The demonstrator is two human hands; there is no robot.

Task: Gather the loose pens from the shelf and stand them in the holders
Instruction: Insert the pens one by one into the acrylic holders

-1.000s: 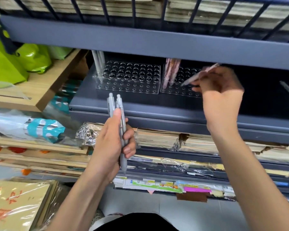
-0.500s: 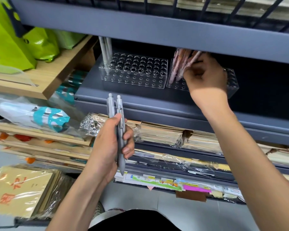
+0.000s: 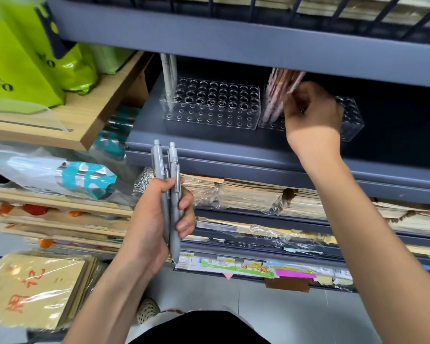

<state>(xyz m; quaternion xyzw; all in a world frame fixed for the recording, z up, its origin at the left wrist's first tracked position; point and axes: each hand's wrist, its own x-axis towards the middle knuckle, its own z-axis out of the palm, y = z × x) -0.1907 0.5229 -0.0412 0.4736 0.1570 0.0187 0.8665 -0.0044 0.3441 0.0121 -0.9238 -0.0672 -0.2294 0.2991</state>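
So your left hand (image 3: 159, 219) grips the spare grey pens (image 3: 174, 194) upright below the shelf (image 3: 233, 155), leaving your right hand (image 3: 312, 110) to pinch a pink pen (image 3: 274, 95) into the right holder (image 3: 350, 120).

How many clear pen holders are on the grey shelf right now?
2. The left holder holds white pens at its left end; the right holder stands beside it, holds pink pens and is partly hidden by the right hand. Others may be hidden further right.
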